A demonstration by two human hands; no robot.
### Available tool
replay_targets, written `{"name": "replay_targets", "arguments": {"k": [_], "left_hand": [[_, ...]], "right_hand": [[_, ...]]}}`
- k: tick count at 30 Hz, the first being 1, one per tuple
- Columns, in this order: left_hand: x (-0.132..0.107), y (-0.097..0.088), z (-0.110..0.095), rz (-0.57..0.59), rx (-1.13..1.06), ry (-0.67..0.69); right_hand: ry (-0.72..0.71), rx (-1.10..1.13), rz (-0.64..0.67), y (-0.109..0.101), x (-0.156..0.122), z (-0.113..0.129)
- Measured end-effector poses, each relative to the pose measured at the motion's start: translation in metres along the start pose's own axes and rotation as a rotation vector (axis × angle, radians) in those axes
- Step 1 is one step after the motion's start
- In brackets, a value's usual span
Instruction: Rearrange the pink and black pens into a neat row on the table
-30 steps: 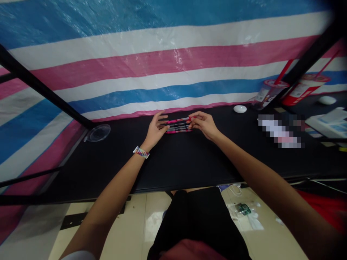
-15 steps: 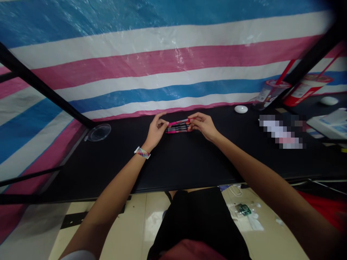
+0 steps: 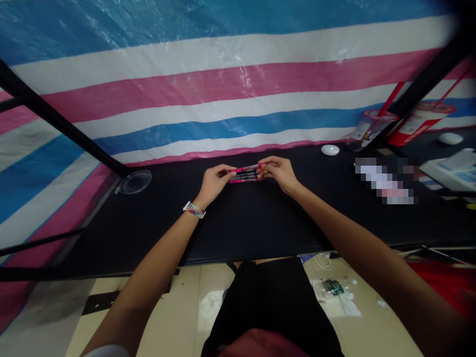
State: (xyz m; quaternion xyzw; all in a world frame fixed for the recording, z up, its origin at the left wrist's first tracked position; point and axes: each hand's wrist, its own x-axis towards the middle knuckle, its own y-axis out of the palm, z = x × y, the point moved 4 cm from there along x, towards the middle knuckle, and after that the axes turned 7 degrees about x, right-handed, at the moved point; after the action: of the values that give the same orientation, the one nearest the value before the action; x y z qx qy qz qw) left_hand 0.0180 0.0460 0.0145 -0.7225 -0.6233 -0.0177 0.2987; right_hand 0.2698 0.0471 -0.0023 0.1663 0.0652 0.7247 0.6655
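Observation:
Several pens (image 3: 247, 175), pink and black with clear barrels, lie side by side in a row between my two hands over the black table. My left hand (image 3: 215, 183) is closed around their left ends, thumb and fingers pinching the pink tips. At the other end, my right hand (image 3: 279, 173) grips the right ends with thumb and bent fingers. The fingers cover both ends of the pens. A patterned band (image 3: 194, 209) circles my left wrist.
A clear round lid (image 3: 135, 182) lies at the table's left. Toward the right are a white oval object (image 3: 329, 149), a plastic cup (image 3: 372, 130) with a red straw, and a red-and-white cup (image 3: 420, 121). The striped sheet (image 3: 223, 89) hangs behind the black table (image 3: 260, 223).
My left fingers, partly raised and apart before, have come down and closed around the pens' left ends. My right hand stays nearly where it was.

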Motion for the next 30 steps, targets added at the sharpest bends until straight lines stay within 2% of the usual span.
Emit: {"name": "replay_targets", "arguments": {"k": [6, 10, 16, 21, 25, 30], "left_hand": [[-0.003, -0.001, -0.006, -0.062, 0.076, 0.086], [-0.003, -0.002, -0.007, -0.070, 0.068, 0.093], [0.001, -0.005, -0.006, -0.124, -0.036, 0.039], [0.002, -0.007, -0.008, -0.141, -0.063, 0.036], [0.002, -0.006, -0.008, -0.138, -0.079, 0.031], [0.001, -0.001, -0.006, -0.093, -0.114, -0.002]], "right_hand": [[0.003, 0.012, -0.011, 0.001, -0.002, 0.003], [0.044, 0.060, -0.011, 0.002, -0.002, 0.003], [0.276, 0.410, 0.138, 0.011, -0.005, 0.002], [0.386, 0.517, 0.237, 0.022, -0.013, 0.006], [0.410, 0.562, 0.260, 0.026, -0.016, 0.007], [0.372, 0.581, 0.203, 0.023, -0.013, 0.002]]}}
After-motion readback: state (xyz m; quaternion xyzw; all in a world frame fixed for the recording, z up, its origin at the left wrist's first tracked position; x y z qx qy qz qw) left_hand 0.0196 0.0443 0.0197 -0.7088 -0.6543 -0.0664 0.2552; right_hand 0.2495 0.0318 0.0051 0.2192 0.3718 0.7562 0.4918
